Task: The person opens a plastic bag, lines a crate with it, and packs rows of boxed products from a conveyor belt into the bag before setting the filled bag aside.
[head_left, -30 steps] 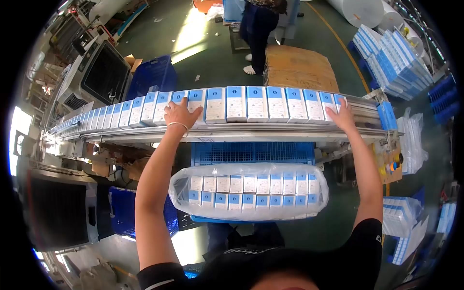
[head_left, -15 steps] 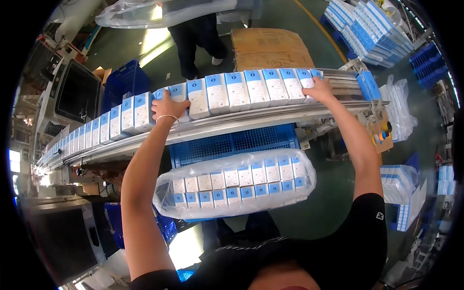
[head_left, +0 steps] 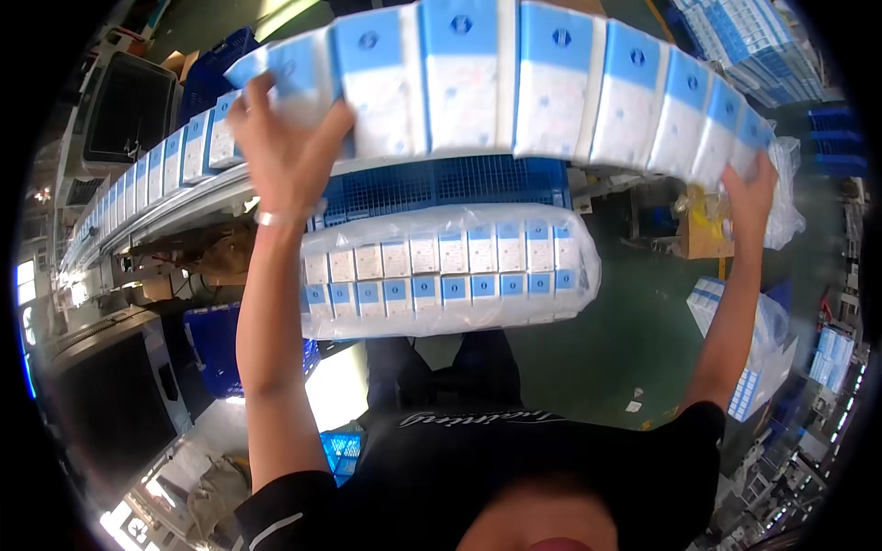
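A row of several blue-and-white packs (head_left: 469, 92) is raised close to the camera, squeezed end to end between my two hands. My left hand (head_left: 289, 151), with a pale band at the wrist, presses on the row's left end, thumb and fingers spread over the packs and slightly blurred. At the right end, my right hand (head_left: 751, 195) grips the last pack. Below the row lies a clear plastic bag (head_left: 589, 262) holding two rows of similar packs (head_left: 423, 262).
More packs (head_left: 175, 161) line the conveyor (head_left: 147, 216) running off to the left. A blue crate (head_left: 459, 184) sits under the bag's far side. Wrapped stacks (head_left: 749, 46) stand at the back right. Dark-screened equipment (head_left: 133, 106) is at the left.
Both hands have lifted the row of packs off the conveyor, up and nearer to the camera. The right hand has moved right and the bag appears higher in view.
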Demonstrator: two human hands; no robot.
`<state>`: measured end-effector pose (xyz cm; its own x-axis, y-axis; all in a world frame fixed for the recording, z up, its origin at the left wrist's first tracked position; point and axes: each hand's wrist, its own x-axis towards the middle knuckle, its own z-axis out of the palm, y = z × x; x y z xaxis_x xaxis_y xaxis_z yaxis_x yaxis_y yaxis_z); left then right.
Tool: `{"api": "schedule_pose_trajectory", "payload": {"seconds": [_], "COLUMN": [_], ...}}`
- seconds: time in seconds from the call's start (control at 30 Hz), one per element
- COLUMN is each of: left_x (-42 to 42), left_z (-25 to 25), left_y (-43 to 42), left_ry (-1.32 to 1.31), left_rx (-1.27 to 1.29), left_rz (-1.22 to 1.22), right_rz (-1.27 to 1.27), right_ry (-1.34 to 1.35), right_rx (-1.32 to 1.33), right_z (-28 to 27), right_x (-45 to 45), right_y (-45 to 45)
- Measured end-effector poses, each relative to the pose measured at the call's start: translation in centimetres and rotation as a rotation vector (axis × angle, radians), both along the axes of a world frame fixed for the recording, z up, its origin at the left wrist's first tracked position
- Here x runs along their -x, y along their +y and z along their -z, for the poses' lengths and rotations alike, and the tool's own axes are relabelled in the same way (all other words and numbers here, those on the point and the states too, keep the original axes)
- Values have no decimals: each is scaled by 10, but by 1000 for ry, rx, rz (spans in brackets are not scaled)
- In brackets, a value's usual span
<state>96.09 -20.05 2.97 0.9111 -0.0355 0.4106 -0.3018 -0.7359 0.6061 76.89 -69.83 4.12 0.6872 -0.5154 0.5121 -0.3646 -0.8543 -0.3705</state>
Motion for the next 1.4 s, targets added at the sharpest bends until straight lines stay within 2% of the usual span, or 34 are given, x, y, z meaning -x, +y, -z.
{"api": "schedule_pose_trajectory", "payload": {"seconds": [0.07, 0.13, 0.23, 0.3, 0.33, 0.37, 0.43, 0.5, 0.53, 0.57, 0.6, 0.63, 0.67, 0.7, 0.73, 0.77, 0.8, 0.83, 0.87, 0.9, 0.93, 0.97, 1.0, 1.03, 1.1, 1.13, 1.17, 1.2, 1.23, 1.27, 1.3, 1.33, 1.37, 1.4], "left_x": [41, 73, 120, 155, 178, 194, 184, 184, 181, 173, 169, 164, 158, 153, 148, 151, 154, 157, 149, 141, 137, 131, 118, 108, 89, 84, 76, 71, 66, 66, 65, 60, 53, 48], "left_z": [3, 33, 125, 208, 258, 284, 285, 255, 261, 257, 258, 260, 250, 232, 214, 255, 295, 332, 312, 291, 265, 239, 212, 187, 149, 142, 138, 165, 192, 190, 236, 237, 224, 224], "left_y": [42, 85, 170, 216, 230, 252, 262, 289, 296, 301, 310, 314, 304, 291, 277, 313, 348, 381, 376, 359, 336, 314, 296, 285, 266, 254, 248, 252, 256, 238, 251, 243, 234, 240], "left_ry": [91, 136, 388, 608, 535, 458, 555, 676, 697, 804, 730, 639, 638, 426, 227, 525, 852, 1136, 1162, 1157, 1114, 1045, 1165, 1156, 947, 634, 323, 359, 423, 608, 609, 853, 992, 1012], "left_rx": [-23, -149, -319, -342, -434, -534, -466, -37, 65, -13, -363, -708, -703, -760, -785, -498, -138, 122, -13, -13, -372, -725, -807, -801, -1056, -952, -845, -733, -612, -648, -710, -878, -872, -707], "left_rz": [18, 20, 27, -5, 2, 13, 39, 160, 87, -21, 39, 99, 81, -92, -278, -132, -73, -107, -59, -52, -56, -56, -27, -19, -6, 98, 199, 411, 621, 684, 811, 809, 760, 708], "right_rz": [44, -32, -85, -83, -80, -110, -136, -254, -109, 42, 32, 26, 15, 2, 72, 148, 180, 181, 56, -58, -43, -27, -12, -2, -75, -85, -229, -364, -513, -641, -769, -891, -965, -980], "right_ry": [128, 189, 418, 618, 634, 728, 813, 615, 510, 401, 413, 473, 503, 499, 530, 544, 581, 581, 623, 655, 654, 983, 1287, 1278, 1259, 1237, 993, 750, 756, 769, 785, 808, 986, 1221], "right_rx": [-36, -229, -427, -229, -224, -215, -181, -480, -819, -1160, -1164, -746, -321, -321, -828, -1334, -1521, -1521, -1296, -1068, -1070, -812, -527, -522, -155, -147, -52, 39, -140, -205, -284, -371, -370, -367], "right_z": [-5, 25, 115, 219, 220, 220, 230, 232, 240, 245, 250, 256, 260, 262, 265, 266, 255, 259, 263, 265, 253, 224, 201, 187, 165, 156, 142, 135, 151, 177, 202, 227, 237, 230], "right_x": [37, 61, 83, 123, 135, 149, 148, 184, 187, 191, 195, 194, 189, 183, 180, 178, 170, 170, 167, 166, 163, 144, 132, 136, 127, 109, 85, 68, 56, 45, 35, 24, 15, -4], "right_y": [62, 122, 199, 236, 248, 267, 259, 242, 222, 205, 196, 187, 176, 166, 159, 154, 156, 153, 150, 145, 147, 161, 173, 178, 188, 191, 205, 222, 234, 250, 266, 281, 294, 309]}}
